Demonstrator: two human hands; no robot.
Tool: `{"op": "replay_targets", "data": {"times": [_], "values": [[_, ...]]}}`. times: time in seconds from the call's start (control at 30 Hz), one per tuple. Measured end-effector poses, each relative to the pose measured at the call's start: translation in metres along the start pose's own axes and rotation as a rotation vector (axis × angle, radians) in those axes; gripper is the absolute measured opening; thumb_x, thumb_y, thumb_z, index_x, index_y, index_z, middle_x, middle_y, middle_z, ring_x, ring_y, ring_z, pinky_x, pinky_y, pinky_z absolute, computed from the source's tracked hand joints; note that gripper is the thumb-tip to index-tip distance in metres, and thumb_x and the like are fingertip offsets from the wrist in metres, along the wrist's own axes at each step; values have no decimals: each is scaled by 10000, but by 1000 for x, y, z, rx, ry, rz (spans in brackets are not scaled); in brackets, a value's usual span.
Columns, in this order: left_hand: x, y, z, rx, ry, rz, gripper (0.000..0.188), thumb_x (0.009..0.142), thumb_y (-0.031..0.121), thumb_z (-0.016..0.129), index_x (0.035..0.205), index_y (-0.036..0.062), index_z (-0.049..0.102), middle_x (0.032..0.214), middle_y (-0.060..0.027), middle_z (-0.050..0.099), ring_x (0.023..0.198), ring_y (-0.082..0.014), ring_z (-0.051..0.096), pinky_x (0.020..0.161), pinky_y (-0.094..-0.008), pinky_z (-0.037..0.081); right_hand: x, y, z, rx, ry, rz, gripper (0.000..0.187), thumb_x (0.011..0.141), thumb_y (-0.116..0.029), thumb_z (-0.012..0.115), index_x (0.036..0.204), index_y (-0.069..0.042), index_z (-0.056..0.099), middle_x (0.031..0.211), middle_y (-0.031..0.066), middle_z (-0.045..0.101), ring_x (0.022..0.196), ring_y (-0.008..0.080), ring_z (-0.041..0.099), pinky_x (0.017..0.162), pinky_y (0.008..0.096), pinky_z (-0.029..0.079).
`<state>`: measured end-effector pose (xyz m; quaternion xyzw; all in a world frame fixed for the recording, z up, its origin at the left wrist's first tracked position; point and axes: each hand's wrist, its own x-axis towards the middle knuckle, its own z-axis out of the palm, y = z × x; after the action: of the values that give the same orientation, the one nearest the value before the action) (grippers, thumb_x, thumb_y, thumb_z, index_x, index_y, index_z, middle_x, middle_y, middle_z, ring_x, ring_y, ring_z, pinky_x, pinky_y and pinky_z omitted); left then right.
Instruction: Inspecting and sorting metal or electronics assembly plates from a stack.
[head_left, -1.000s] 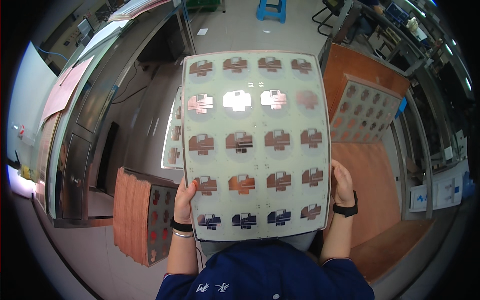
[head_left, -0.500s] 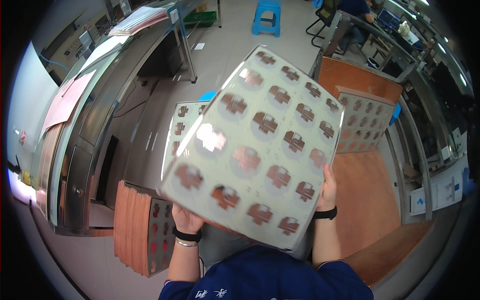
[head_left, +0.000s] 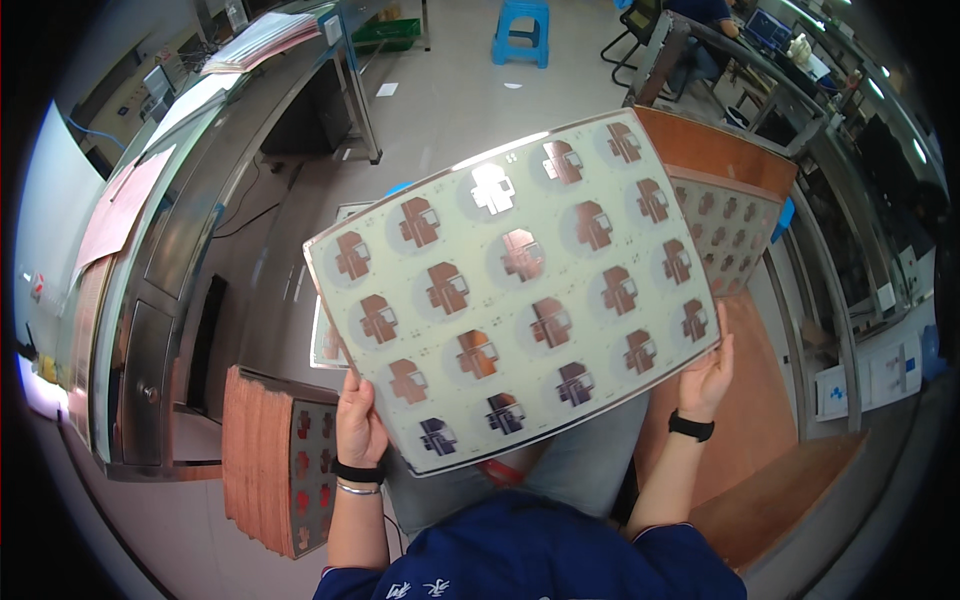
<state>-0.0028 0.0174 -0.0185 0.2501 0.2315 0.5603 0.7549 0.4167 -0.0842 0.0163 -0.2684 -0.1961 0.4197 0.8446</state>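
Note:
A large rectangular circuit board panel point(head_left: 505, 305) is held up in front of me at a slant, above my lap. Rows of copper-coloured shapes cover its pale green face, and some of them catch bright light. My left hand point(head_left: 360, 420) grips the lower left edge. On the opposite side, my right hand point(head_left: 708, 372) grips the lower right edge. The panel partly hides the fingers of both hands.
To my lower left stands a thick stack of panels point(head_left: 262, 455). Behind the held one, another panel point(head_left: 325, 340) shows partly. At right, similar panels point(head_left: 725, 225) lean on a brown board point(head_left: 745, 370). A metal-framed workbench point(head_left: 190, 220) runs along the left; a blue stool point(head_left: 520, 35) stands ahead.
The panel has turned clockwise, so its long side now lies more nearly crosswise. My right hand has moved outward to the right, while my left hand has shifted slightly left and up.

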Motion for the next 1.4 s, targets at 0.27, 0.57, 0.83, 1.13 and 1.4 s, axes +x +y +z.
{"op": "replay_targets", "data": {"times": [0.27,0.57,0.83,1.13,1.4], "values": [[-4,12,-29,145,117,21,215,929,129,497,1112,19,473,1097,-101,594,971,-162,592,855,-300,499,-12,-19,0,-636,47,61,450,961,-264,421,1277,56,439,1021,120,622,897,156,605,783,258,481],[-10,15,-32,269,176,18,216,919,123,516,1102,15,478,1053,-91,601,932,-140,598,834,-286,503,-14,-16,-1,-651,-89,207,354,954,-210,470,1177,62,508,992,79,622,844,91,584,729,214,474],[-12,32,-13,309,147,183,179,945,190,483,1057,51,487,1052,-69,596,933,-137,584,818,-299,503,-13,-19,-1,-658,-121,149,277,924,-164,536,1133,17,528,1000,39,596,817,64,538,732,197,444],[12,61,-10,457,-274,409,279,903,169,517,1175,138,464,1343,-90,424,1268,-225,380,1058,-464,324,4,10,0,-398,-79,-226,206,924,-142,513,1116,-69,526,1112,81,576,977,178,573,824,338,500],[13,25,64,196,402,360,442,929,394,409,1287,135,389,1283,-118,468,1129,-259,523,854,-378,541,-5,36,-2,89,-305,128,283,977,-210,364,1232,-141,464,1255,121,502,1108,233,538,903,427,503]]}}
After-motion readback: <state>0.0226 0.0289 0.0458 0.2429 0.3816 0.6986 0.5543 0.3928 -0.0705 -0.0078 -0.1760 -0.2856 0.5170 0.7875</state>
